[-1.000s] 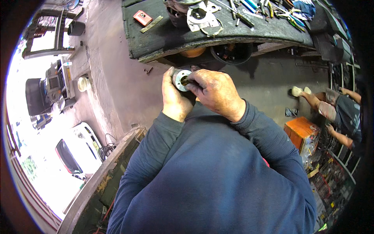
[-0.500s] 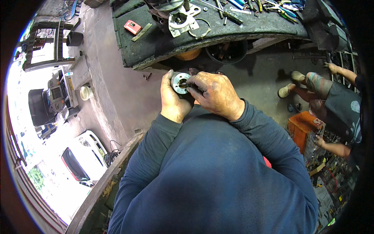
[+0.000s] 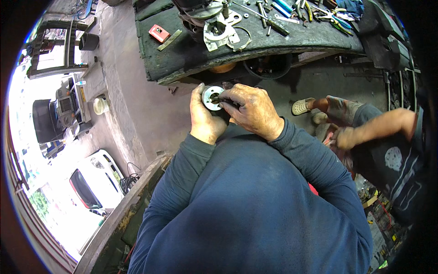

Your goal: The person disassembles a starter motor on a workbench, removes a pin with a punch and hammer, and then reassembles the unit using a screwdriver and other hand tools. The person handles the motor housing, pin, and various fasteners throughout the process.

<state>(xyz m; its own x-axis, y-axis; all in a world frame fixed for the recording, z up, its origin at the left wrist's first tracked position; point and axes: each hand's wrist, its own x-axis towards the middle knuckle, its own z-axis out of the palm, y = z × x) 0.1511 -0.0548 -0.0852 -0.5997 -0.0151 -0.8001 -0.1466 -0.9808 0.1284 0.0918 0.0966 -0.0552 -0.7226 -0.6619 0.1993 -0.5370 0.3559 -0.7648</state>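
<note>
In front of my chest, my left hand (image 3: 205,121) wraps round a round silver metal part (image 3: 207,97) with a dark centre opening and small holes in its flat face. The thumb lies along its left side. Bent over the part from the right, my right hand (image 3: 255,108) has its thumb and fingers pinched together at the edge of the opening. Whatever is between those fingertips is too small and dark to tell. Part of the metal piece's body is hidden by my hands.
Ahead stands a dark workbench (image 3: 182,59) with a metal machine housing (image 3: 218,33), a red box (image 3: 159,33), a screwdriver (image 3: 278,28) and pliers (image 3: 335,19). A black tub (image 3: 269,68) sits beneath. A co-worker (image 3: 374,137) is close on my right.
Both hands stay on the round metal part, almost unmoved. On the right, the co-worker has stepped nearer, one arm swung across. The view has shifted slightly.
</note>
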